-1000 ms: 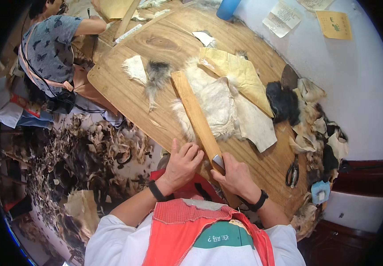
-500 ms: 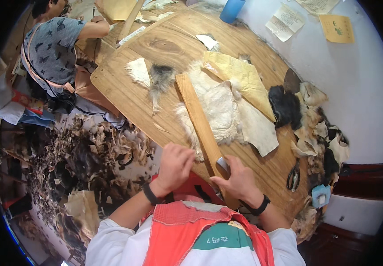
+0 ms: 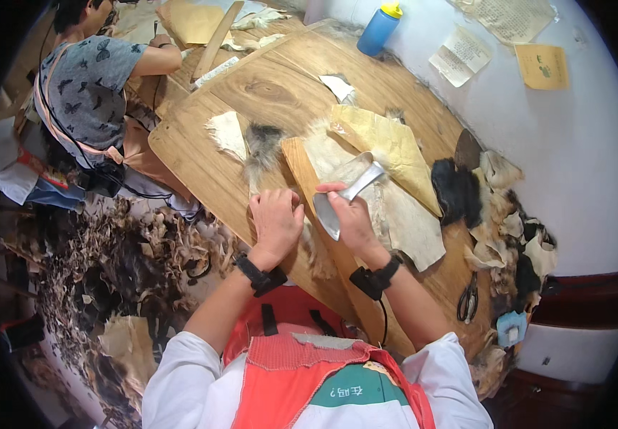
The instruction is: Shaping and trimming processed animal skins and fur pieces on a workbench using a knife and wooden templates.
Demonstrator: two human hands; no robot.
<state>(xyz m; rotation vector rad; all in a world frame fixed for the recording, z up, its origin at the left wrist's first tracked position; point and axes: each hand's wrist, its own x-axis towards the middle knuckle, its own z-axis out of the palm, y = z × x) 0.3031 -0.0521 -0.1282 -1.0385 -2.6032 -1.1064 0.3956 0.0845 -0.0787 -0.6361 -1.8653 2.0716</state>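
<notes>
My right hand (image 3: 352,220) grips a shiny metal scraper (image 3: 328,216) with a broad curved blade; its other metal end points up and right. It is above a long wooden strip (image 3: 299,159) lying slantwise across a pale fur pelt (image 3: 409,220). My left hand (image 3: 277,220) is just left of the strip, over the pelt's edge, fingers curled down. What those fingers hold, if anything, is hidden. Folded yellow paper (image 3: 387,145) covers the pelt's far right part. Beyond my left hand are a grey fur scrap (image 3: 261,146) and a white hide scrap (image 3: 227,134).
Dark scissors (image 3: 467,299) lie on the wooden table (image 3: 216,193) at right, beside heaped fur scraps (image 3: 498,222). A blue bottle (image 3: 378,32) stands by the wall. Another person (image 3: 87,93) works at far left. Below them, fur scraps (image 3: 130,279) cover the floor.
My right hand has moved up and away from the strip's near end, bringing the metal scraper into full view. The left hand has moved forward to the pelt's edge. The view has shifted slightly.
</notes>
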